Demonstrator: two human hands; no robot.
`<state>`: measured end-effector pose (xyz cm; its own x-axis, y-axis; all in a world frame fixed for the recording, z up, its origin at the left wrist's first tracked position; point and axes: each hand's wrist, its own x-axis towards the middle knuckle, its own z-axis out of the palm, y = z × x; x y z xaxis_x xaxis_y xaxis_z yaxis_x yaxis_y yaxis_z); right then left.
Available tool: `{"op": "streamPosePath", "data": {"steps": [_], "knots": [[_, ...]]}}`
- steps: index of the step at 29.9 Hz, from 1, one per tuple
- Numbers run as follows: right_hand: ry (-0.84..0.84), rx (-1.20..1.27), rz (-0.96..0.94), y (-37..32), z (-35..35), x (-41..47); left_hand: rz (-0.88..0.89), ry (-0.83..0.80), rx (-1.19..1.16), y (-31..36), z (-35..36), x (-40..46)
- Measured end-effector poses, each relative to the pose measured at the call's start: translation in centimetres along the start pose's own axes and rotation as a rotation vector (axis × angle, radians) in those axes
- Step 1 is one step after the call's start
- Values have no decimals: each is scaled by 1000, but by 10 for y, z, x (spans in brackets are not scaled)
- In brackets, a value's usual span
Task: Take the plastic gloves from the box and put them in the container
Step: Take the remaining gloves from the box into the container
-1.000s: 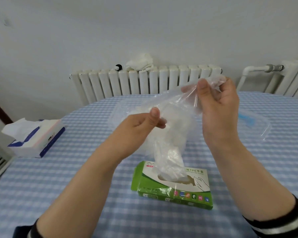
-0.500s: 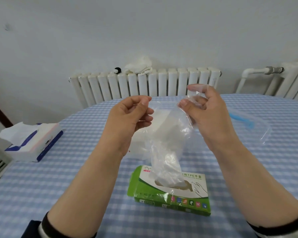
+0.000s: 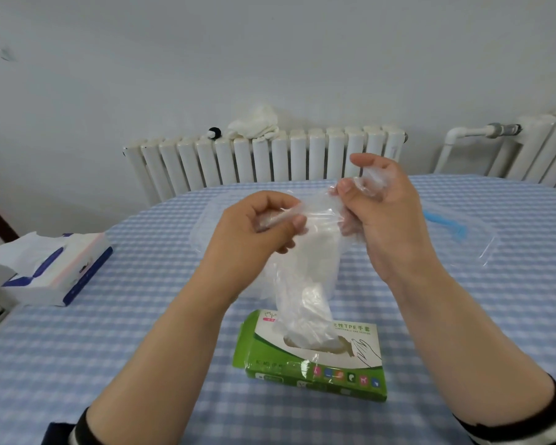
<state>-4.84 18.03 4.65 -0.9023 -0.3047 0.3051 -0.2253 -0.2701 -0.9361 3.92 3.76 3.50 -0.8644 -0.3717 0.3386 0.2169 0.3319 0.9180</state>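
A green and white glove box (image 3: 315,364) lies on the blue checked table, near me. Clear plastic gloves (image 3: 305,284) hang above its opening, their lower end still at the slot. My left hand (image 3: 254,232) grips the gloves' upper left part with curled fingers. My right hand (image 3: 382,213) pinches and bunches the upper right part. Behind my hands sits a clear plastic container (image 3: 203,232), mostly hidden by them.
A clear lid with a blue seal (image 3: 456,232) lies to the right on the table. A tissue box (image 3: 58,271) stands at the left edge. White radiators (image 3: 270,159) line the wall beyond the table, with a cloth on top.
My hands have come closer together at a lower height, and the gloves are now gathered and bunched between them. The box has not moved.
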Motion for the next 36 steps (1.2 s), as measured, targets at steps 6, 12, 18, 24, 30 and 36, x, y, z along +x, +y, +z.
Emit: {"op": "streamPosePath", "data": {"steps": [6, 12, 18, 24, 30, 36], "knots": [[-4, -150, -5, -1, -3, 2, -45, 156, -92, 1, -2, 2], [-151, -325, -15, -4, -9, 3, -140, 269, -205, 1, -3, 9], [-538, -584, -44, -9, -18, 5, -173, 276, -194, 8, -4, 21], [-385, -524, 15, 0, -18, 9, -158, 259, -143, 10, 0, 32], [-337, -407, 133, 2, -23, 14, -168, 229, -166, 1, -7, 37], [-325, 300, 465, -3, -26, 16, -239, 19, -180, -4, -25, 36]]}}
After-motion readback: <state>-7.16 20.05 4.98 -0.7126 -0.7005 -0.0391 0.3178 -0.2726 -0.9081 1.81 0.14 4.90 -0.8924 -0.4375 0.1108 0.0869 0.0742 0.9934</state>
